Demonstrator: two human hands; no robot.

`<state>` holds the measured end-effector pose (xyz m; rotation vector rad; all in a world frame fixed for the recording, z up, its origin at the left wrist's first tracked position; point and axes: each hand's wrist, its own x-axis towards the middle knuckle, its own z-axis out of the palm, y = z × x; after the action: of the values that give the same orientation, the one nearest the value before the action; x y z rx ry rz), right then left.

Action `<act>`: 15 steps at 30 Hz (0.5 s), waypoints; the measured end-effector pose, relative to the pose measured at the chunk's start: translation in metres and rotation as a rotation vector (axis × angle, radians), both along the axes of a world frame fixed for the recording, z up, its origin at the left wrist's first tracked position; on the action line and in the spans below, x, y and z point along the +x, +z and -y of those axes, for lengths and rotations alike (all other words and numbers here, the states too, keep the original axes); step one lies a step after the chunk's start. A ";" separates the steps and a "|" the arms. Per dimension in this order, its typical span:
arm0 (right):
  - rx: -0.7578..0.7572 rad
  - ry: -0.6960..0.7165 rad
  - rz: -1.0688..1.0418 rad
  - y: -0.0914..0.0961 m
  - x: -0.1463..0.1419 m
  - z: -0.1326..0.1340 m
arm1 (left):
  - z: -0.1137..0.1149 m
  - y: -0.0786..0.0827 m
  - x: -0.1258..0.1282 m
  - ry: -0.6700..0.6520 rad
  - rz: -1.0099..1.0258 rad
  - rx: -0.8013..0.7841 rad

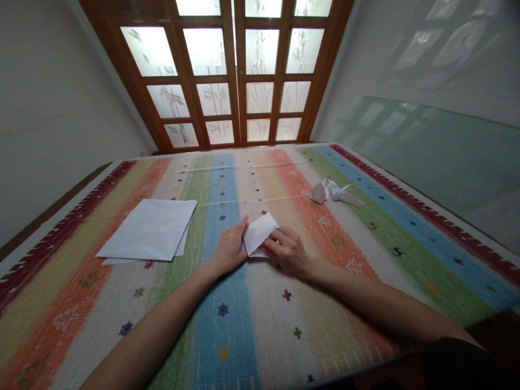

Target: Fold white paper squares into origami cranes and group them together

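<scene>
both bare forearms come in from the bottom edge, nearest the camera, and meet over the middle of a striped woven cloth (pixel 260 336) that covers the table.

at the far left, a stack of white paper sheets (pixel 149 230) lies flat on the orange and cream stripes, well apart from the hands, its edges slightly fanned so a lower sheet shows beneath the top one.

next, the left hand (pixel 230 250) rests palm down on the blue stripe, fingers together and stretched flat, fingertips pressing the left edge of a small folded white paper (pixel 259 233). whether the thumb is under the paper cannot be told.

that folded paper sits on the cloth between the two hands, at the centre of the table, a pointed flap lifted away from the camera.

just right of it, the right hand (pixel 286 250) has its fingers curled and pinched on the paper's right lower corner, knuckles up, over the orange stripe.

farther right and beyond the hands, a finished folded paper figure (pixel 331 191), crane-like with thin points, lies on the cloth near the green stripe, well apart from both hands.

behind the table stands a wooden door with frosted glass panes (pixel 238 70).
</scene>
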<state>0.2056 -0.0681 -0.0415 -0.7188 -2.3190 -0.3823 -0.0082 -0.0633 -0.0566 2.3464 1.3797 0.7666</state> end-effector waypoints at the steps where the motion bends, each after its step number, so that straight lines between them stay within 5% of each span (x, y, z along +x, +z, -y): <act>1: 0.056 0.012 -0.016 -0.001 0.004 0.000 | 0.000 0.000 0.000 -0.003 -0.005 0.001; 5: 0.160 0.011 -0.079 -0.002 0.014 0.001 | 0.002 0.003 0.001 -0.001 -0.024 -0.006; 15: -0.034 -0.121 0.115 0.006 0.016 0.006 | 0.007 0.013 0.003 -0.023 -0.069 -0.041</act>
<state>0.2215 -0.0744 -0.0355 -0.8779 -2.4010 -0.4505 -0.0053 -0.0704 -0.0432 2.3735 1.3800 0.6500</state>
